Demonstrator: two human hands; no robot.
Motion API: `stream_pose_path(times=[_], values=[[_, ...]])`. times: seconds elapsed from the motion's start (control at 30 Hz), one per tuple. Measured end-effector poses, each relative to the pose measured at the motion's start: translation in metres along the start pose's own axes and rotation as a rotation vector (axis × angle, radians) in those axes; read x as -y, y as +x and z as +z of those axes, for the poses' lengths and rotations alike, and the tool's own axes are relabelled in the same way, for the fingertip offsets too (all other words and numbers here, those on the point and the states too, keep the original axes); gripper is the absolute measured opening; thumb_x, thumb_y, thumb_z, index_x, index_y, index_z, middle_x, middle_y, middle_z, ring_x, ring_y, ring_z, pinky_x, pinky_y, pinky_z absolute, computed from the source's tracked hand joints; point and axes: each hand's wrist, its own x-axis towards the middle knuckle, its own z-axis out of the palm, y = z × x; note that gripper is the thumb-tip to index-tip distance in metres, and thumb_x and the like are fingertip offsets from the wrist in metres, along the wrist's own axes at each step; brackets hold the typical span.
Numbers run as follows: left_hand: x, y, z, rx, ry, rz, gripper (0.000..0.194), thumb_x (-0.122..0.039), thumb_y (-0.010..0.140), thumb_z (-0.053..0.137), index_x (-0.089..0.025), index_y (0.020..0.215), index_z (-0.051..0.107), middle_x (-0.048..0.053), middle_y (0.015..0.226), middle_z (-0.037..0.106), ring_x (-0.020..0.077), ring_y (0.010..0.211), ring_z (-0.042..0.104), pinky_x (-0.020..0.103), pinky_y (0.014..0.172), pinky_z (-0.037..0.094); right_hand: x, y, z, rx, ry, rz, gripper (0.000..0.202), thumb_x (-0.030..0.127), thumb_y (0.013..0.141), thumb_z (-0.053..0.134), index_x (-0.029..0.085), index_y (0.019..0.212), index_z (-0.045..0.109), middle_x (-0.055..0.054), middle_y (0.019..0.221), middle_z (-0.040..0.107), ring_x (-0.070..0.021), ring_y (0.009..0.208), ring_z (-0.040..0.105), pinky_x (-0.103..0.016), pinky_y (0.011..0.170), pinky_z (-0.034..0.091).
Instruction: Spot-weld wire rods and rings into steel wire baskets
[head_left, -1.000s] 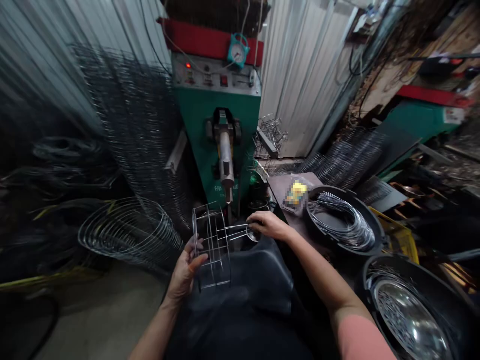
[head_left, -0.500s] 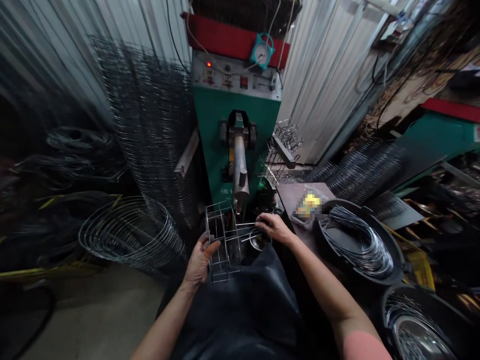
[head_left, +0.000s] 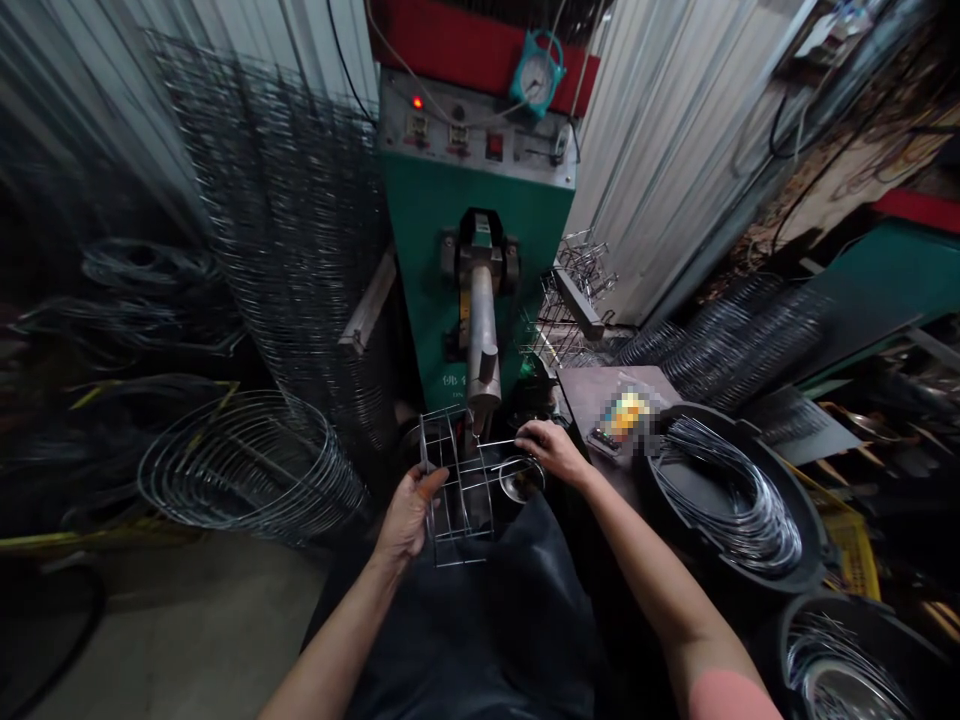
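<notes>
Holding wire frame (head_left: pixel 463 535) below machine arm (head_left: pixel 484 330), beyond left edge of desk (head_left: pixel 600 378): left hand (head_left: pixel 403 517) closed on frame's left side, right hand (head_left: pixel 551 450) pinching long wire (head_left: pixel 496 444). Crossed wires seem joined; long wire's joint, work left: cannot tell.

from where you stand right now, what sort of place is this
Probably a small metal workshop: there is a green machine with switches and a red light, a tall stack of wire racks, and a black tub holding bent wire.
</notes>
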Motion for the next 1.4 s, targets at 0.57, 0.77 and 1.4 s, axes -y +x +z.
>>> stream_pose_path(times=[0.57, 0.77, 1.4], values=[[-0.004, 0.012, 0.004, -0.018, -0.028, -0.078, 0.042, -0.037, 0.048, 0.076, -0.022, 0.083, 0.058, 0.002, 0.092, 0.060, 0.0204, 0.093, 0.054, 0.023, 0.058, 0.039, -0.014, 0.023, -0.002, 0.038, 0.093, -0.008, 0.023, 0.037, 0.084, 0.053, 0.017, 0.075, 0.061, -0.001, 0.070, 0.062, -0.0126, 0.065, 0.056, -0.022, 0.062, 0.040], [-0.011, 0.007, 0.006, -0.009, -0.011, -0.109, 0.040, -0.036, 0.049, 0.075, -0.021, 0.081, 0.057, 0.001, 0.082, 0.060, 0.0173, 0.077, 0.056, 0.023, 0.054, 0.038, -0.021, 0.024, 0.002, 0.045, 0.098, -0.009, 0.019, 0.032, 0.083, 0.054, 0.017, 0.076, 0.061, -0.001, 0.070, 0.062, -0.0120, 0.064, 0.056, -0.021, 0.061, 0.040], [-0.008, 0.011, 0.005, -0.064, 0.033, -0.101, 0.045, -0.041, 0.044, 0.076, -0.023, 0.081, 0.059, 0.004, 0.107, 0.060, 0.0235, 0.104, 0.050, 0.026, 0.057, 0.036, -0.021, -0.005, 0.010, -0.050, -0.500, -0.150, 0.013, 0.018, 0.086, 0.048, 0.018, 0.093, 0.060, -0.011, 0.102, 0.059, -0.0219, 0.097, 0.051, -0.037, 0.085, 0.039]])
